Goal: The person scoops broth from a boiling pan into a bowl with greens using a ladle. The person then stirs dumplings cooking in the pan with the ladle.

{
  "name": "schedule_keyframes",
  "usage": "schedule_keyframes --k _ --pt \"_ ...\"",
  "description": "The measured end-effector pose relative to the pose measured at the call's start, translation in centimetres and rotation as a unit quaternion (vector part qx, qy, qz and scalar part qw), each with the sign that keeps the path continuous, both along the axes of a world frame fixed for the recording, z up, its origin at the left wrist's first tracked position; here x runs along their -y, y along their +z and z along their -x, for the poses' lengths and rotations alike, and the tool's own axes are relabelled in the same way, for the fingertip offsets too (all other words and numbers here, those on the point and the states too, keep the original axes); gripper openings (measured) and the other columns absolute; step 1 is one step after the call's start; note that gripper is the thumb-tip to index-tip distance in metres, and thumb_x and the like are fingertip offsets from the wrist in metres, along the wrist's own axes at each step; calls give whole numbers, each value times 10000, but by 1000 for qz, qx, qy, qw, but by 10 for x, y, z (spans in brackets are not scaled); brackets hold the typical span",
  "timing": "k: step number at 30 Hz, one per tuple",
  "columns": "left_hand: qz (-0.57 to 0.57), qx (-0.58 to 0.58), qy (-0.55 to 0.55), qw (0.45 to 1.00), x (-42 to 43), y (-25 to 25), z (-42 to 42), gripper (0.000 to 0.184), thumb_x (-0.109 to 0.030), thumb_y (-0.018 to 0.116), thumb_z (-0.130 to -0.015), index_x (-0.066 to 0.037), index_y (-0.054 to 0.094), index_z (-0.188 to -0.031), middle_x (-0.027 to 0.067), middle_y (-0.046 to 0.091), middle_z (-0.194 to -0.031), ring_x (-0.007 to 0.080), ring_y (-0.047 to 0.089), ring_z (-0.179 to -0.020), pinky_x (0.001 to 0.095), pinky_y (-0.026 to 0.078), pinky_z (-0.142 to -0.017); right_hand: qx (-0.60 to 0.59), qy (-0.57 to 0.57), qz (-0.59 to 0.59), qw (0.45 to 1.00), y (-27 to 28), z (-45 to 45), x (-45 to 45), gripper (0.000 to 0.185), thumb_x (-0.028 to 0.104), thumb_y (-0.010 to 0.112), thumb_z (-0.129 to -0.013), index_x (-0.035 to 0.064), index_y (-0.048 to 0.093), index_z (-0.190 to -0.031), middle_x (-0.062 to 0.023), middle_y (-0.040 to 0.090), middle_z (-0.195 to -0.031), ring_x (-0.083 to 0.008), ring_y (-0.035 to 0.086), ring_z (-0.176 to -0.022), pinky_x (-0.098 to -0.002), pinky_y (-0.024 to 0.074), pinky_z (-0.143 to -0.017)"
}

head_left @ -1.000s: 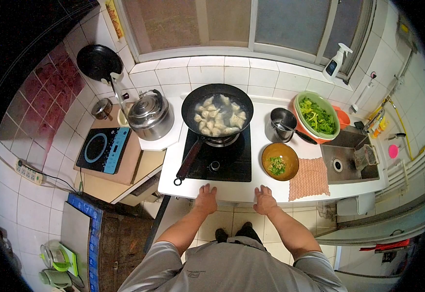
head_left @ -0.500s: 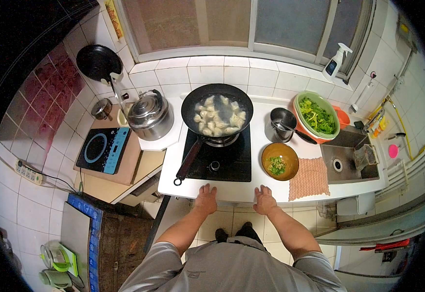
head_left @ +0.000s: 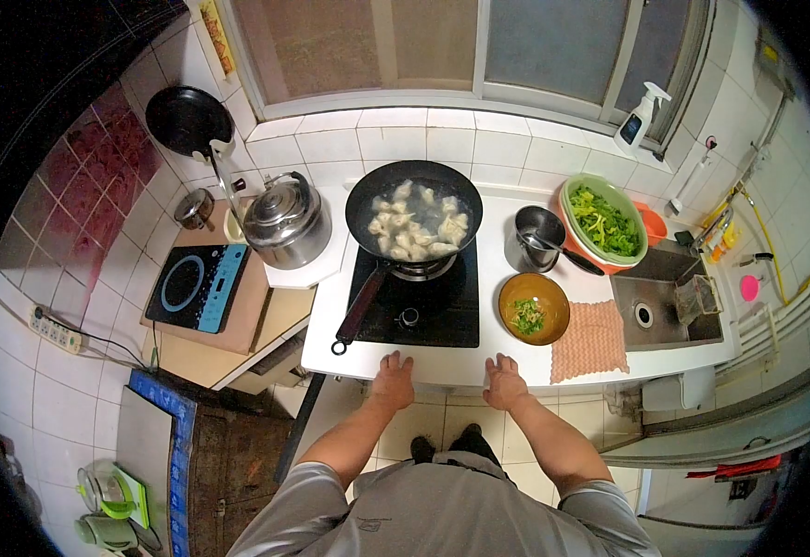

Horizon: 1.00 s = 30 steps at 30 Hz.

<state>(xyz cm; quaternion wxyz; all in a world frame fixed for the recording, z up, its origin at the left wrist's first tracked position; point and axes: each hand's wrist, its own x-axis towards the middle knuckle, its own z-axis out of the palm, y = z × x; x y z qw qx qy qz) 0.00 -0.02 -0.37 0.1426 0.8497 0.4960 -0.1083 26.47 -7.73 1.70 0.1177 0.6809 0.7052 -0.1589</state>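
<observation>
My left hand [head_left: 394,379] rests on the front edge of the white counter [head_left: 442,364], its fingers spread and holding nothing. To the right, my right hand [head_left: 505,379] touches the same edge, also empty with fingers apart. Between and beyond them stands a black gas stove [head_left: 413,320]. On its burner sits a dark wok [head_left: 356,218] with several dumplings [head_left: 405,223] in cloudy, steaming water; its handle [head_left: 361,306] points toward the front left. An amber bowl [head_left: 560,311] with chopped greens [head_left: 527,317] stands just beyond my right hand.
Right of the stove are a steel pot [head_left: 523,251] with a ladle, leafy greens [head_left: 604,223] in a green basin, a pink cloth [head_left: 590,343] and a sink [head_left: 665,278]. On the left stand a steel kettle [head_left: 284,227] and an induction cooker [head_left: 195,286]. A spray bottle [head_left: 637,123] is on the sill.
Some dumplings have shifted slightly in the bubbling water. Both hands have stayed in place.
</observation>
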Motion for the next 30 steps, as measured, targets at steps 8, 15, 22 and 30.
schedule_keyframes --k 8,15,22,30 --pt "5 -19 -9 1000 1 12 -2 652 -165 546 -820 -43 328 -1422 249 248 -1472 409 277 -1330 422 287 -1110 -1 -21 7 1000 13 5 1 809 296 688 -763 -10 322 -1417 -252 292 -1449 -393 253 -1343 -410 261 -1125" --pt "25 -11 7 1000 1 17 -3 644 -181 532 -835 -40 322 -1428 248 238 -1477 402 263 -1336 423 252 -1122 -13 -35 6 999 10 3 1 808 282 690 -762 17 318 -1430 -244 280 -1450 -393 261 -1332 -409 297 -1112" --pt "-2 -55 -28 998 -2 -1 -2 615 -177 506 -852 -37 332 -1425 250 263 -1468 398 270 -1334 432 235 -1122 -23 -41 6 999 15 5 2 808 277 693 -759 22 321 -1430 -232 285 -1452 -382 262 -1335 -405 304 -1110" --pt "-13 -26 -16 999 1 8 -3 589 -201 482 -855 -20 365 -1404 264 303 -1445 384 280 -1329 441 207 -1116 -14 -21 -27 999 -7 -2 2 797 297 694 -752 -3 350 -1405 -256 304 -1434 -383 274 -1324 -412 275 -1116"
